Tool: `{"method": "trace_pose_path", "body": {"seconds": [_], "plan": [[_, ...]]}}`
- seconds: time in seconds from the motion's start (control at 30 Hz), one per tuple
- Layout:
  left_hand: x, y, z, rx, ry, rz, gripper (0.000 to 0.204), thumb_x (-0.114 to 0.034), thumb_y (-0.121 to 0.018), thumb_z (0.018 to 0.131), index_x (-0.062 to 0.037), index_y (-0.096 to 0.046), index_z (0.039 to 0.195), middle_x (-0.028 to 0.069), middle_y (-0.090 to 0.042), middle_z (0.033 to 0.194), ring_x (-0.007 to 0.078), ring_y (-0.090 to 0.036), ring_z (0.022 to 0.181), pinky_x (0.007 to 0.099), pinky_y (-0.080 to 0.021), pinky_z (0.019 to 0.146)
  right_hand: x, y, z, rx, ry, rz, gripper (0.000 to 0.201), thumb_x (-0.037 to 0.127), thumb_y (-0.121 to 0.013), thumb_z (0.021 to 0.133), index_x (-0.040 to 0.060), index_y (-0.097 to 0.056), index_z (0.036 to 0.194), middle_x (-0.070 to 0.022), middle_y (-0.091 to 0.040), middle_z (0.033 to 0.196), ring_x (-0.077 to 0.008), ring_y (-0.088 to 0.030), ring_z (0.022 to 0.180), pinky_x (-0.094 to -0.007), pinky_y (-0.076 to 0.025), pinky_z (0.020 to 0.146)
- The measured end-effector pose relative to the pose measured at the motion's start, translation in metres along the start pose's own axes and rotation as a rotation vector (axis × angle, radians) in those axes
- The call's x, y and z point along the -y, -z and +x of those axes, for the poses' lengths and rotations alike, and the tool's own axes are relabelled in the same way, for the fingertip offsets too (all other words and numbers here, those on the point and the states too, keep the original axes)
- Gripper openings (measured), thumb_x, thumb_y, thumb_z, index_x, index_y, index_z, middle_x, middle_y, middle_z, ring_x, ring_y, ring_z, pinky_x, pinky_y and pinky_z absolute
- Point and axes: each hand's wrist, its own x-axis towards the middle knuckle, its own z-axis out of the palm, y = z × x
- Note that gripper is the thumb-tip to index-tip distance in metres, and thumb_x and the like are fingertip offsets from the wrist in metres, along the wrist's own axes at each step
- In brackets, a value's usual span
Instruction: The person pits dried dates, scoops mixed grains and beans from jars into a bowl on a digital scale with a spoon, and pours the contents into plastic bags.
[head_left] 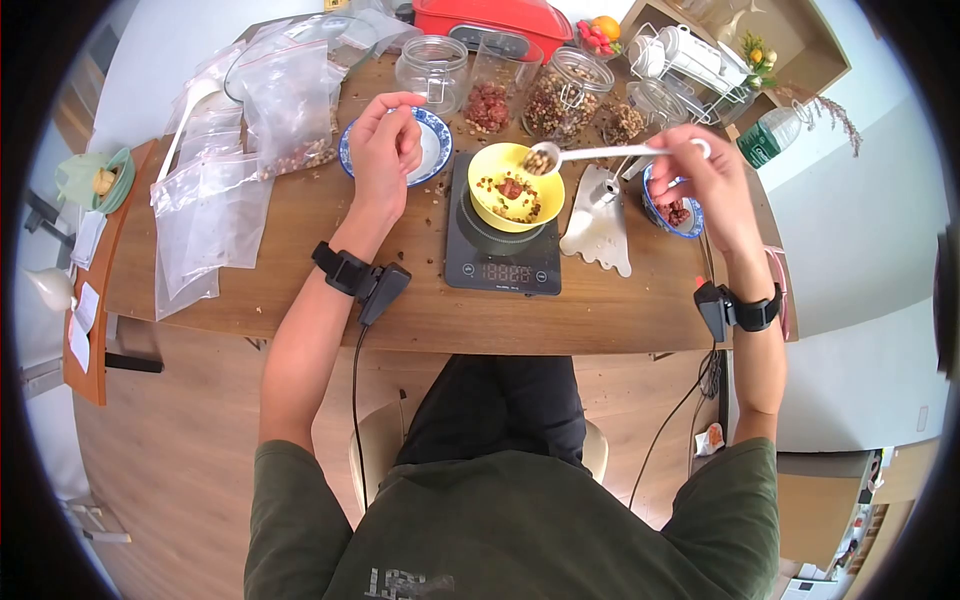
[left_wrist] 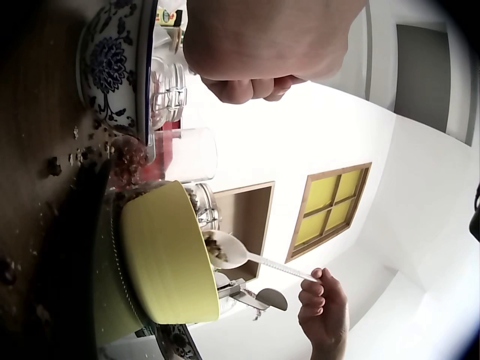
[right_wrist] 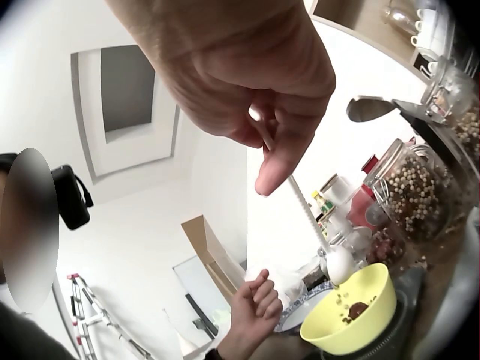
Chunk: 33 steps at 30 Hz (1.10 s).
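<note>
In the head view, with the bowl (head_left: 510, 220) as the clock's centre, the right hand (head_left: 705, 185) is out at three, its thumb and fingers pinching the spoon (head_left: 610, 152) near the end of its handle. The grip is narrow, closed on that thin handle. The spoon's head, loaded with grains (head_left: 538, 161), is over the bowl's rim at one, and the handle runs out toward three

The bowl rests on the scale (head_left: 505, 272), whose display lies at six. Inside are more grains, with red pieces in the middle

The left hand (head_left: 388, 150) is raised between nine and ten, over the big dish (head_left: 435, 172). Its fingers are curled in, with nothing seen in them; the right wrist view shows the same

A clear jar (head_left: 432, 75) stands at eleven, a tub (head_left: 490, 105) of red lumps between eleven and twelve, and a full jar (head_left: 567, 98) at one. At four, just beside the scale, lies a metal piece (head_left: 597, 235). The small dish (head_left: 683, 226), holding red bits, is at three, partly hidden by the right hand. Plastic bags (head_left: 235, 165) spread out toward nine
</note>
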Motion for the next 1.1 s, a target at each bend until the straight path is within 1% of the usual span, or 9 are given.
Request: {"method": "trace_pose_path", "body": {"seconds": [0.4, 0.63, 0.77, 0.87, 0.93, 0.97, 1.0, 1.07, 1.1], "plan": [[-0.001, 0.0, -0.001, -0.003, -0.001, -0.01, 0.015, -0.006, -0.044, 0.088, -0.0001, -0.056, 0.096, -0.0032, -0.039, 0.055, 0.0019, -0.025, 0.041, 0.0193, -0.018, 0.037, 0.025, -0.018, -0.01, 0.188, 0.074, -0.478, 0.024, 0.023, -0.05, 0.093, 0.0015, -0.062, 0.091, -0.0021, -0.056, 0.064, -0.0051, -0.052, 0.061, -0.021, -0.043, 0.05], [-0.003, 0.001, 0.002, -0.008, -0.009, 0.048, 0.016, -0.008, -0.042, 0.092, 0.0007, -0.053, 0.098, -0.0021, -0.037, 0.055, 0.0033, -0.025, 0.039, 0.0195, -0.02, 0.038, 0.045, -0.01, -0.005, 0.034, 0.284, -0.542, 0.022, 0.02, -0.053, 0.09, -0.0001, -0.061, 0.09, -0.008, -0.055, 0.061, -0.0149, -0.05, 0.056, -0.0288, -0.042, 0.057], [-0.005, -0.001, 0.001, 0.031, -0.014, 0.028, 0.015, -0.007, -0.044, 0.09, 0.0001, -0.056, 0.095, -0.0028, -0.039, 0.055, 0.0019, -0.026, 0.041, 0.0193, -0.018, 0.038, 0.041, -0.011, 0.002, -0.042, 0.392, -0.492, 0.019, 0.018, -0.053, 0.09, 0.0004, -0.06, 0.088, -0.0095, -0.055, 0.061, -0.015, -0.049, 0.055, -0.0293, -0.041, 0.055], [-0.011, -0.011, -0.001, 0.091, 0.001, 0.114, 0.015, -0.008, -0.044, 0.091, -0.0005, -0.056, 0.097, -0.0036, -0.039, 0.056, 0.0012, -0.026, 0.042, 0.0186, -0.018, 0.038, 0.037, -0.016, 0.007, -0.086, 0.409, -0.493, 0.017, 0.017, -0.054, 0.088, 0.001, -0.059, 0.086, -0.0118, -0.055, 0.062, -0.0214, -0.051, 0.055, -0.0316, -0.041, 0.055], [-0.021, -0.027, -0.003, 0.192, -0.033, 0.317, 0.017, -0.01, -0.046, 0.091, -0.0014, -0.056, 0.101, -0.0046, -0.039, 0.056, 0.0005, -0.026, 0.043, 0.0174, -0.018, 0.039, 0.033, -0.017, 0.011, -0.076, 0.577, -0.579, 0.015, 0.016, -0.056, 0.086, 0.0015, -0.059, 0.085, -0.014, -0.054, 0.063, -0.0297, -0.052, 0.058, -0.0345, -0.041, 0.055], [-0.03, -0.038, -0.005, 0.257, -0.036, 0.429, 0.018, -0.011, -0.05, 0.091, -0.0022, -0.057, 0.105, -0.0061, -0.042, 0.059, -0.0002, -0.029, 0.047, 0.0171, -0.02, 0.041, 0.03, -0.017, 0.013, -0.063, 0.676, -0.569, 0.013, 0.013, -0.057, 0.086, 0.0005, -0.06, 0.088, -0.0132, -0.057, 0.069, -0.0238, -0.05, 0.056, -0.0301, -0.042, 0.055], [-0.038, -0.052, -0.005, 0.274, -0.029, 0.446, 0.018, -0.011, -0.05, 0.091, -0.0022, -0.057, 0.105, -0.0061, -0.042, 0.059, -0.0002, -0.029, 0.047, 0.0171, -0.02, 0.041, 0.028, -0.019, 0.014, -0.084, 0.671, -0.554, 0.013, 0.013, -0.057, 0.086, 0.0005, -0.06, 0.088, -0.0132, -0.057, 0.069, -0.0238, -0.05, 0.056, -0.0301, -0.042, 0.055], [-0.049, -0.085, -0.005, 0.481, -0.17, 0.763, 0.024, -0.007, -0.054, 0.087, -0.0011, -0.055, 0.11, -0.0058, -0.043, 0.058, 0.0007, -0.031, 0.048, 0.0173, -0.024, 0.043, 0.025, -0.022, 0.015, -0.086, 0.694, -0.588, 0.012, 0.016, -0.057, 0.084, 0.0039, -0.06, 0.084, -0.0141, -0.057, 0.068, -0.0336, -0.056, 0.068, -0.0396, -0.044, 0.061], [-0.053, -0.1, -0.005, 0.501, -0.165, 0.782, 0.024, -0.007, -0.054, 0.087, -0.0011, -0.055, 0.11, -0.0058, -0.043, 0.058, 0.0007, -0.031, 0.048, 0.0173, -0.024, 0.043, 0.021, -0.023, 0.019, -0.08, 0.763, -0.559, 0.011, 0.015, -0.058, 0.082, 0.0053, -0.062, 0.085, -0.0134, -0.058, 0.07, -0.0333, -0.057, 0.07, -0.0397, -0.045, 0.063]]}}
